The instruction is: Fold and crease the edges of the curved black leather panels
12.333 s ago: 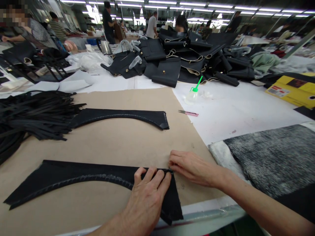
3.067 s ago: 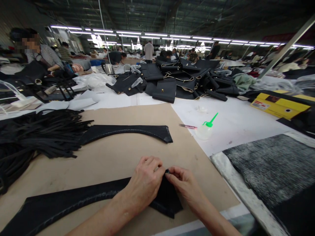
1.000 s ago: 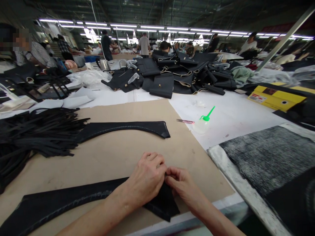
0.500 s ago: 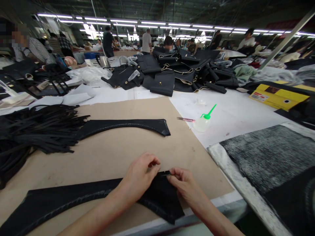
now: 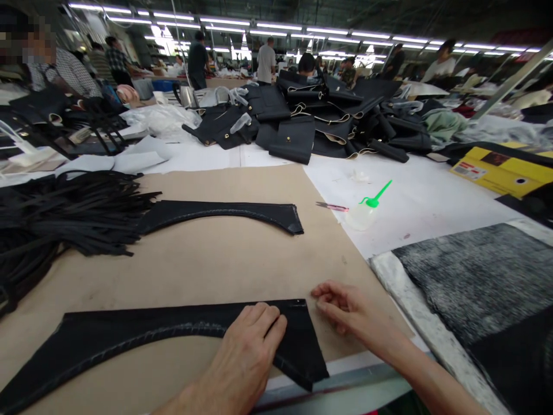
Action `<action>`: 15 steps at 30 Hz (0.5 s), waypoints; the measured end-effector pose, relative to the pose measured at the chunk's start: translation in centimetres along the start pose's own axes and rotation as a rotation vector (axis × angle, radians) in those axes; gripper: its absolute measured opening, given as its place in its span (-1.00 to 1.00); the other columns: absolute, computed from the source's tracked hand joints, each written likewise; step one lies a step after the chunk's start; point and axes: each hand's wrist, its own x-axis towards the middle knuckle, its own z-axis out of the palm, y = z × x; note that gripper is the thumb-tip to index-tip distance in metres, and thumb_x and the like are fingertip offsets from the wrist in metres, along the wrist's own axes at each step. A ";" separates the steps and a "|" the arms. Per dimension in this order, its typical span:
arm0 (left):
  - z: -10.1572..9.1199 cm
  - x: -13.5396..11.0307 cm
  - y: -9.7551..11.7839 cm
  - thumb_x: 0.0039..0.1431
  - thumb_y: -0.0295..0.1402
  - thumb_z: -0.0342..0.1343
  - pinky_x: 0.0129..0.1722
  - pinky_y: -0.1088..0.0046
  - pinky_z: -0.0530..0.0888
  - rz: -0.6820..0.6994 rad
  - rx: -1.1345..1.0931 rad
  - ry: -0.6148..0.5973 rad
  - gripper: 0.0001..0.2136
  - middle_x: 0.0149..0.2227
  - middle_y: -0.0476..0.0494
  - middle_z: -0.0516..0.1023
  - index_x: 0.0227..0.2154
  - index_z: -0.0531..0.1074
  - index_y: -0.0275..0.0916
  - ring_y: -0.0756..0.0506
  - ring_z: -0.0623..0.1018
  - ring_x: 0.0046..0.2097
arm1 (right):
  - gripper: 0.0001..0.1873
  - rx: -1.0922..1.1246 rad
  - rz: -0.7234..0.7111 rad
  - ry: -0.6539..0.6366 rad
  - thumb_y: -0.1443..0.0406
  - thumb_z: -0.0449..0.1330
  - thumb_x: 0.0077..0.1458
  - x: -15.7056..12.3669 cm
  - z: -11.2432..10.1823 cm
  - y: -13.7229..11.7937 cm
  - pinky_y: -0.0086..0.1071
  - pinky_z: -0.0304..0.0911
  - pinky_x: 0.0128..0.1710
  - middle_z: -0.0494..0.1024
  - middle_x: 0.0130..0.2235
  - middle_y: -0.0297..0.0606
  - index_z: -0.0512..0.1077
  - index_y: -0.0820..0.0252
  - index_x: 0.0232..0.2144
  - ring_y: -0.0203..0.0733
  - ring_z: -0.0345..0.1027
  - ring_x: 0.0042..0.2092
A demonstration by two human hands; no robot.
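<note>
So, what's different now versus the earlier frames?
Right hand released the corner of the near black piece and moved right; left hand now lies palm-down on it. Squeeze bottle moved from beyond the scissors to their right. Far black piece and black strips stayed put.

Bright tube lights (image 5: 279, 26) line the dark ceiling (image 5: 345, 12).

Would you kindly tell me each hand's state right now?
Left hand: open, resting on the near black piece.
Right hand: loosely curled; holding cannot be told.
</note>
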 end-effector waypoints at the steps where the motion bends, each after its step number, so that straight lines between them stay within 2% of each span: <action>1: -0.1 0.1 0.1 0.16 -0.65 -0.10 -0.05 0.21 0.45 -0.012 -0.028 0.019 -0.67 -0.06 -0.24 0.40 -0.05 0.34 -0.32 -0.19 0.40 -0.06 | -0.70 -0.081 -0.084 0.032 0.18 0.14 0.02 0.0 -0.2 -0.2 -0.41 0.26 -0.43 0.40 -0.36 -0.32 0.39 0.20 -0.20 -0.26 0.29 -0.38; 3: -0.3 0.4 0.3 0.18 -0.64 -0.11 -0.07 0.25 0.46 -0.058 -0.111 0.062 -0.71 -0.08 -0.22 0.40 -0.10 0.35 -0.28 -0.16 0.40 -0.08 | -0.77 -0.207 -0.233 0.056 0.27 0.17 0.05 0.0 0.0 -0.8 -0.36 0.26 -0.22 0.44 -0.21 -0.28 0.41 0.17 -0.19 -0.22 0.30 -0.22; 6: -0.2 1.4 0.6 0.22 -0.61 -0.12 -0.07 0.27 0.46 -0.169 -0.230 0.107 -0.74 -0.12 -0.17 0.39 -0.12 0.34 -0.24 -0.12 0.40 -0.10 | -0.77 -0.297 -0.329 0.025 0.39 0.20 0.04 0.3 0.7 -1.4 -0.31 0.17 -0.04 0.43 -0.13 -0.28 0.41 0.15 -0.19 -0.17 0.27 -0.08; 10: 0.5 3.0 0.7 0.18 -0.61 -0.07 -0.01 0.20 0.44 -0.286 -0.263 0.059 -0.70 -0.10 -0.16 0.39 -0.06 0.33 -0.23 -0.14 0.39 -0.07 | -0.76 -0.400 -0.348 0.025 0.49 0.22 0.00 1.0 1.4 -1.5 -0.30 0.13 -0.06 0.43 -0.19 -0.30 0.42 0.16 -0.25 -0.16 0.27 -0.09; 15: 0.9 3.5 0.6 0.15 -0.66 -0.11 0.01 0.19 0.43 -0.278 -0.249 -0.030 -0.63 -0.12 -0.14 0.39 -0.04 0.34 -0.24 -0.14 0.37 -0.07 | -0.78 -0.477 -0.339 0.036 0.51 0.23 0.00 1.5 1.2 -1.4 -0.34 0.10 -0.14 0.43 -0.24 -0.34 0.44 0.15 -0.30 -0.19 0.27 -0.14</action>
